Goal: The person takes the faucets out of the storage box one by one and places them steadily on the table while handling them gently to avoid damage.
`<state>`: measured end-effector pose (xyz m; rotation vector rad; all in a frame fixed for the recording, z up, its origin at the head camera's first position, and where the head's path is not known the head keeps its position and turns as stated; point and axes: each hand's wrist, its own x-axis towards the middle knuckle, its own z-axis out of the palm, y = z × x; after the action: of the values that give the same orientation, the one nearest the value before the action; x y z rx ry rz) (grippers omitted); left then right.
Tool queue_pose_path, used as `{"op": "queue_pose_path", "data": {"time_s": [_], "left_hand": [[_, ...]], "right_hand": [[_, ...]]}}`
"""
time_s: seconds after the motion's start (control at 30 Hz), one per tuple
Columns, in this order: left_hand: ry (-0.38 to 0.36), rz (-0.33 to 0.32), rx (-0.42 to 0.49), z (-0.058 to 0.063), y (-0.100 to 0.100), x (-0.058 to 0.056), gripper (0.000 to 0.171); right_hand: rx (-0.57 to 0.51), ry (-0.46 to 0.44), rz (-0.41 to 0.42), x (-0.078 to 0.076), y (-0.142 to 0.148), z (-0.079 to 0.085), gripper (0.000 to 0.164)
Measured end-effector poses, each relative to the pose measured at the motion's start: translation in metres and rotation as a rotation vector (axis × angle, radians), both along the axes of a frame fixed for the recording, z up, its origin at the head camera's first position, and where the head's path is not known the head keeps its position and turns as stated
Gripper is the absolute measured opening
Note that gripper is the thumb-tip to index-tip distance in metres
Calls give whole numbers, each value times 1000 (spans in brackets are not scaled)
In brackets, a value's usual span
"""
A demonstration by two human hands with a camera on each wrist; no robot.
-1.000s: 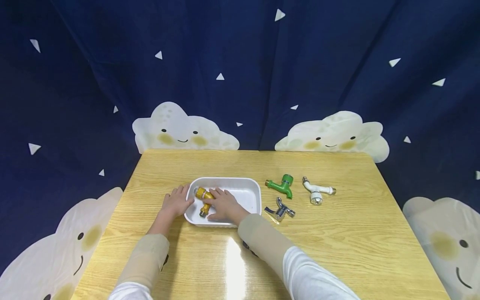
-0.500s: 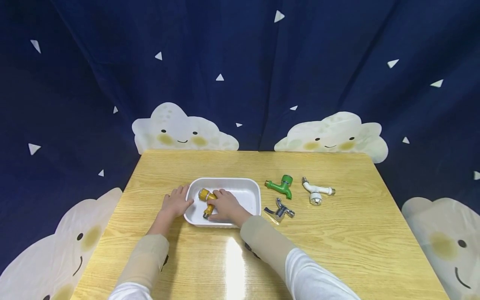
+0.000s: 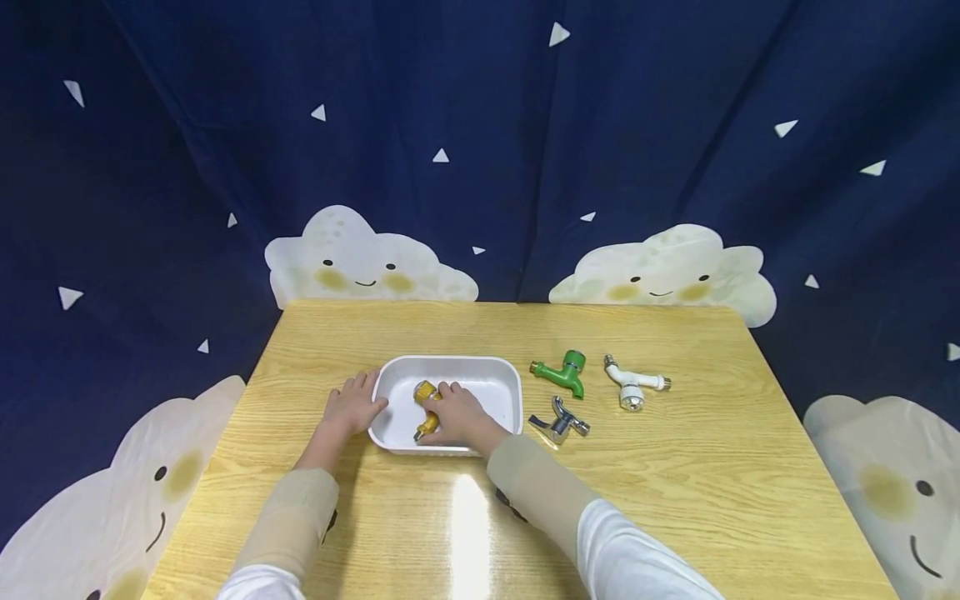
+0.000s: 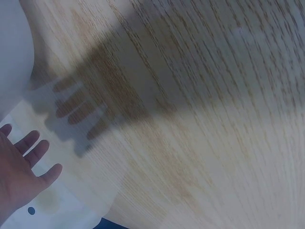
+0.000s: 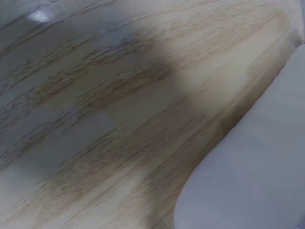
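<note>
Inside a white plastic tray [image 3: 491, 404], a yellow tap [image 3: 425, 392] lies under my right hand [image 3: 462, 416]. The right fingers and thumb hold its body from the right, hiding part of it. At the tray's left end my left hand [image 3: 351, 405] rests against the rim, its thumb reaching over the edge. Its fingers look straight and spread in the left wrist view, where the hand [image 4: 21, 174] is at the lower left. The right wrist view shows tabletop and a pale, smooth surface, but not the right hand.
Right of the tray lie a green tap [image 3: 562, 373], a chrome tap [image 3: 560, 421] and a white tap [image 3: 632, 382]. They are all on the wooden table [image 3: 712, 467]. A dark blue curtain [image 3: 495, 125] with cloud prints hangs behind it.
My right hand has closed further round the yellow tap and drawn it rightward within the tray, away from the left wall. The left hand and the tray have stayed in place.
</note>
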<state>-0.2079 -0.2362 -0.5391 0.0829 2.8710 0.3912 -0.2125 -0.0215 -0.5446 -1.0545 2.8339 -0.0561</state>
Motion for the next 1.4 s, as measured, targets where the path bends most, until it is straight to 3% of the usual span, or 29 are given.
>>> {"op": "queue_pose_path", "data": {"time_s": [0.37,0.63,0.87,1.07,1.4], "left_hand": [[-6,3,-2,0,0,0,66],[-14,5,0,3,1,0,67],[-22,3,3,4,2,1,67],[-19,4,-4,3,1,1,68],[-25,5,7,2,1,0,69]], "right_hand": [[33,-10,-19,0,1,0,70],[24,-2,-15,0,4,-2,63],[-12,-7,-21,0,9,2,47],[-44,-34,-37,-1,12,10,63],[-66,-15,-57,-3,19,23,65]]}}
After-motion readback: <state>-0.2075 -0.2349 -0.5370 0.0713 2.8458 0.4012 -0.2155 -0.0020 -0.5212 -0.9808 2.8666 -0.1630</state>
